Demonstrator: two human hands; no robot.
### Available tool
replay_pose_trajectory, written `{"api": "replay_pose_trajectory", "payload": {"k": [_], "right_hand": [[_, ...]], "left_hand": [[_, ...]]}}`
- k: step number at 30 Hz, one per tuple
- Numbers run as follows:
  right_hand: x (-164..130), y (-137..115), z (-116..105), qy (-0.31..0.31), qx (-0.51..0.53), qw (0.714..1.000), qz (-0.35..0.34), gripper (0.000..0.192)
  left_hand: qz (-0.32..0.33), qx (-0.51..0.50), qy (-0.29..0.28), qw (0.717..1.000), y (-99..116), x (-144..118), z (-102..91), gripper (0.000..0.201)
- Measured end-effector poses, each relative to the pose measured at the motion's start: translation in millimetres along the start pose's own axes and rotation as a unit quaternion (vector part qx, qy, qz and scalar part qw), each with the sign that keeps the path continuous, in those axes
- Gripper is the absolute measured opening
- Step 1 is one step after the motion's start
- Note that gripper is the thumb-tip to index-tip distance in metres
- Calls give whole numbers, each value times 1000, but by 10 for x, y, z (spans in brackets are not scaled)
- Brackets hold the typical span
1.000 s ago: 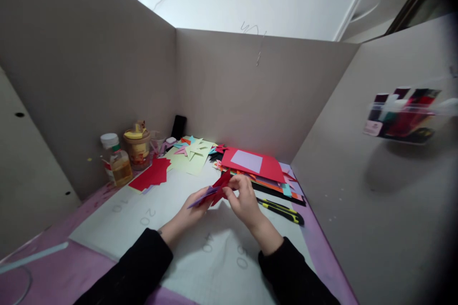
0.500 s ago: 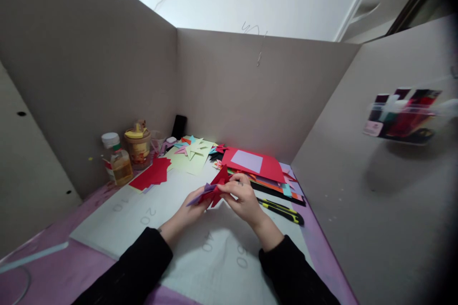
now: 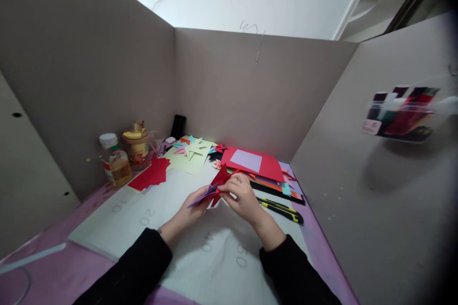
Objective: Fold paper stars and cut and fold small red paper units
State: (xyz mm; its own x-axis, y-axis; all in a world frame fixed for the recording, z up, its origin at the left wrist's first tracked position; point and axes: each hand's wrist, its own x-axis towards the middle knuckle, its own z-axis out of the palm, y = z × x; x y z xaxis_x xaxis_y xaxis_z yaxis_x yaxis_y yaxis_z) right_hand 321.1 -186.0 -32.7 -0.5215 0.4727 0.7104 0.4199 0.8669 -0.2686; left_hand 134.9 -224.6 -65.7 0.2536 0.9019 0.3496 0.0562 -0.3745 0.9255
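A folded paper piece (image 3: 221, 176) in red and purple, with several pointed flaps, is held between both hands above the white sheet (image 3: 171, 243). My left hand (image 3: 195, 204) grips it from the left, closed around its purple side. From the right, my right hand (image 3: 240, 194) pinches the red part between thumb and fingers. Both hands partly cover the paper, so its full shape is hidden. Close to my right hand lie yellow-and-black utility knives (image 3: 282, 210).
Red paper squares (image 3: 152, 175) lie left; folded paper stars (image 3: 195, 148) rest behind on pale green paper. A stack of coloured paper (image 3: 272, 164) sits back right. A bottle (image 3: 118, 164) and a lidded cup (image 3: 138, 147) stand by the left panel. Grey panels (image 3: 243, 86) enclose the table.
Both hands stay almost in place on the folded paper. Its purple part is turned slightly and looks flatter now. The whole view has shifted a little.
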Motion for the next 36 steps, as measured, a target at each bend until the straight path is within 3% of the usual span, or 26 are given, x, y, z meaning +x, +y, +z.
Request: {"api": "replay_pose_trajectory", "payload": {"k": [10,18,26,31,36], "right_hand": [[-47,-7,64,-13,-92,992,-82,12],[-32,-53,55,27,-87,994,-65,16],[-18,-77,51,0,-143,987,-78,24],[-17,-117,75,-8,-153,984,-92,21],[-21,-113,97,18,-132,989,-57,14]], "left_hand": [[-15,-25,12,1000,69,-8,44,32],[-1,18,6,1000,73,-13,47,31],[-10,21,-16,1000,-4,-35,74,29],[10,45,-15,999,-7,-27,85,25],[-1,40,-23,999,-35,-17,95,25]]}}
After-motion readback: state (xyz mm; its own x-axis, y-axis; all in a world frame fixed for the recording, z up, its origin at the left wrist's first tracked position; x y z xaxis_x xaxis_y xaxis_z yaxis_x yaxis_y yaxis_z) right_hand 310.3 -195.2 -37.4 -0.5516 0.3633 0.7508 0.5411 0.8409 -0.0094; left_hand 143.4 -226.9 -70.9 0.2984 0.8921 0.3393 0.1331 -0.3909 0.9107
